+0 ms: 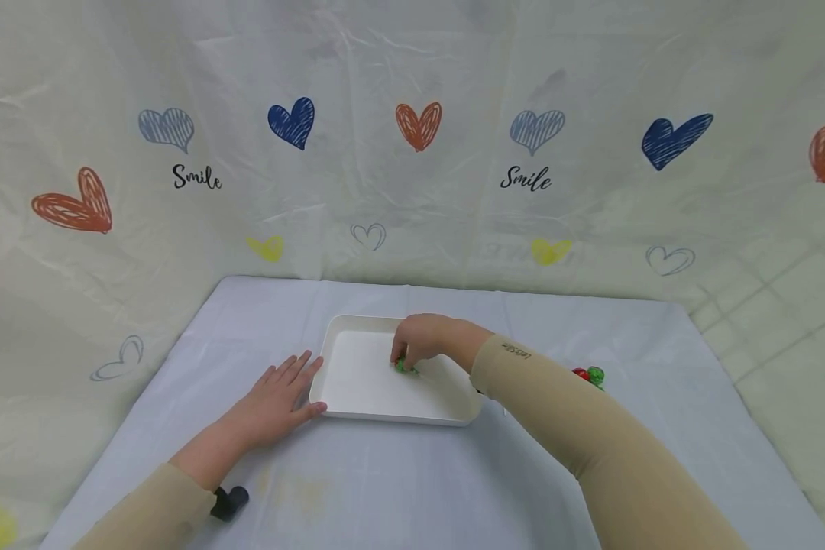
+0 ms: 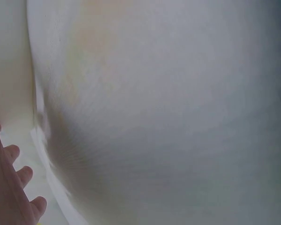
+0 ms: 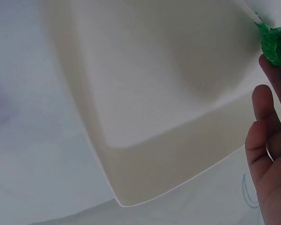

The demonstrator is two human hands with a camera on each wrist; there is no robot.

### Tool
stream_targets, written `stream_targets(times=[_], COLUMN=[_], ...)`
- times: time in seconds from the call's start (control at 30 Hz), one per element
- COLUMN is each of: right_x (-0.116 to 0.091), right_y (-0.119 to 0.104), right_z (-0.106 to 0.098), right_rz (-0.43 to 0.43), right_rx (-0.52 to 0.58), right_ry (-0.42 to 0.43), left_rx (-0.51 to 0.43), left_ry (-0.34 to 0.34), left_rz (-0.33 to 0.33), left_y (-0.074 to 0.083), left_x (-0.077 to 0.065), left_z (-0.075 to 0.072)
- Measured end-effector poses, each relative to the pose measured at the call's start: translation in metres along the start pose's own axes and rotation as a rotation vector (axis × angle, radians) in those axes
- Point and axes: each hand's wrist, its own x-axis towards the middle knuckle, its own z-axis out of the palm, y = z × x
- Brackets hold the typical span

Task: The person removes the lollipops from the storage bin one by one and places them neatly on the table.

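Observation:
My right hand (image 1: pixel 421 338) reaches over the white tray (image 1: pixel 364 382) and pinches a green-wrapped lollipop (image 3: pixel 273 46) between thumb and fingertips, close over the tray floor. The lollipop's white stick points away from the fingers in the right wrist view, where the other fingers are loosely bent. At the tray's left edge, my left hand (image 1: pixel 273 403) lies with fingers spread and straight, its thumb at the near left corner. The left wrist view catches only part of that hand, at the lower left.
To the right of the tray, partly behind the right forearm, lie more lollipops in red (image 1: pixel 580 373) and green (image 1: pixel 596 375) wrappers. A white cloth (image 1: pixel 385 489) covers the table. Behind it hangs a pale sheet (image 1: pixel 467 69) printed with hearts.

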Motion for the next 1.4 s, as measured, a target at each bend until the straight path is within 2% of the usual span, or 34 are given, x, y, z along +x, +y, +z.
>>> stream_targets(times=[0.4,0.77,0.87,1.13,1.4], right_x=[-0.013,-0.044,-0.052,-0.074,-0.103], right_y=[0.02,0.043,0.05,0.067,0.098], right_z=[-0.005,-0.015,-0.016,-0.014,-0.003], right_rz=[-0.009,-0.009,0.009,0.065,0.144], right_rx=[0.08,0.195,0.222,0.26,0.302], right_ry=[0.094,0.185,0.203,0.267,0.312], left_rx=[-0.002,-0.008,-0.006,-0.007,-0.01], left_ry=[-0.002,0.014,0.006,0.038,0.028], left_rz=[-0.011,-0.006,-0.011,0.012,0.007], left_y=[0.001,0.0,0.0,0.002,0.005], left_x=[0.001,0.002,0.002,-0.002,-0.001], left_z=[0.0,0.003,0.002,0.0,0.0])
